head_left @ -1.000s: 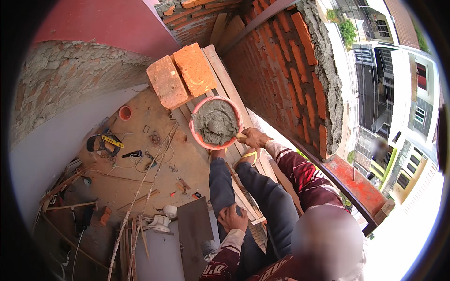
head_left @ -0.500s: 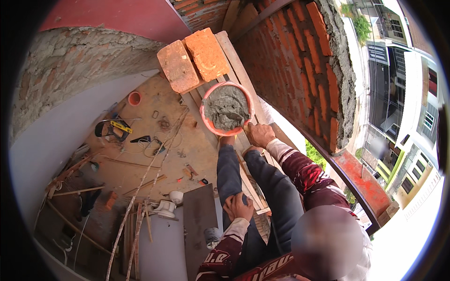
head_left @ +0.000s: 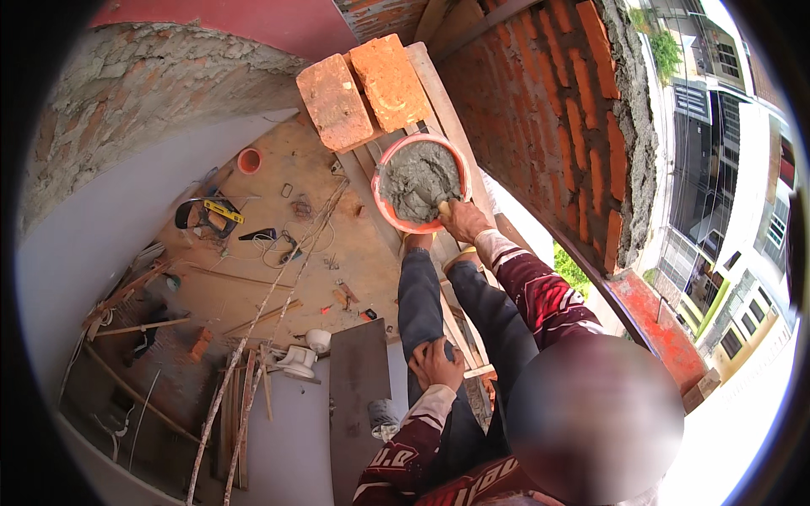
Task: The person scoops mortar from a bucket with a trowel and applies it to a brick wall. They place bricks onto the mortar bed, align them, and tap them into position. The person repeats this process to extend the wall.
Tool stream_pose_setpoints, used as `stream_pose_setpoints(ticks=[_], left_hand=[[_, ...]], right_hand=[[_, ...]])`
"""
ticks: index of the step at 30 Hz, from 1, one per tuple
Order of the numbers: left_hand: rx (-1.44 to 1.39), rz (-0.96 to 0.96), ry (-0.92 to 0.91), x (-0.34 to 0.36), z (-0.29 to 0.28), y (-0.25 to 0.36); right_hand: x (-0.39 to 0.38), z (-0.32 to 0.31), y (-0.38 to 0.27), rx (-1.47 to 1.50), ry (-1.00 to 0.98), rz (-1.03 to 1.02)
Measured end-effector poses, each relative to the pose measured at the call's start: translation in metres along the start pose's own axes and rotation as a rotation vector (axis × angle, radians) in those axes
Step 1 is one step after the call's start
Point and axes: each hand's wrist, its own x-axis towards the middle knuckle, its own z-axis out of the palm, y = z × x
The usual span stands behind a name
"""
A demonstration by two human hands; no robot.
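Note:
In front of my feet, a round orange bucket (head_left: 391, 218) full of wet grey mortar (head_left: 419, 169) stands on wooden planks. My right hand (head_left: 466, 221) is closed around the handle of a trowel (head_left: 444, 207) at the bucket's near right side. Its blade is sunk in the mortar and hidden. My left hand (head_left: 436, 364) lies on my left leg near the knee, fingers stretched out, holding nothing. Just beyond the bucket, two orange bricks (head_left: 390, 83) sit side by side on the planks.
At right rises a brick wall (head_left: 540, 126) with a rough mortar edge; houses show far below beyond it. Down on the left, the floor (head_left: 278, 219) holds a small orange bucket (head_left: 249, 160), a yellow spirit level (head_left: 224, 212), cords and timber. Long thin poles (head_left: 240, 354) lean nearby.
My right hand has shifted slightly inward over the bucket's rim, and the trowel blade that showed on the mortar is now buried. My left hand stays on my leg. The view has shifted a little.

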Motion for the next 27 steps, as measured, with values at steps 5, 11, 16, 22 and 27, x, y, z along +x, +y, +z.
stream_pose_setpoints(ticks=[5,11,16,22,27], left_hand=[[0.003,0.019,0.031,-0.001,0.004,-0.003],[0.014,0.020,0.030,-0.001,0.003,-0.003],[0.014,0.012,0.016,0.001,0.002,-0.003],[0.032,0.052,0.031,0.004,0.000,-0.002],[0.026,-0.017,-0.013,0.002,-0.003,-0.001]], right_hand=[[-0.011,-0.008,0.042,0.541,-0.275,0.123],[-0.063,-0.005,0.030,-0.027,0.172,-0.105],[-0.066,-0.020,-0.004,-0.163,0.238,-0.113],[-0.061,-0.056,-0.018,-0.199,-0.007,-0.078],[-0.067,-0.071,-0.008,-0.213,0.130,-0.004]])
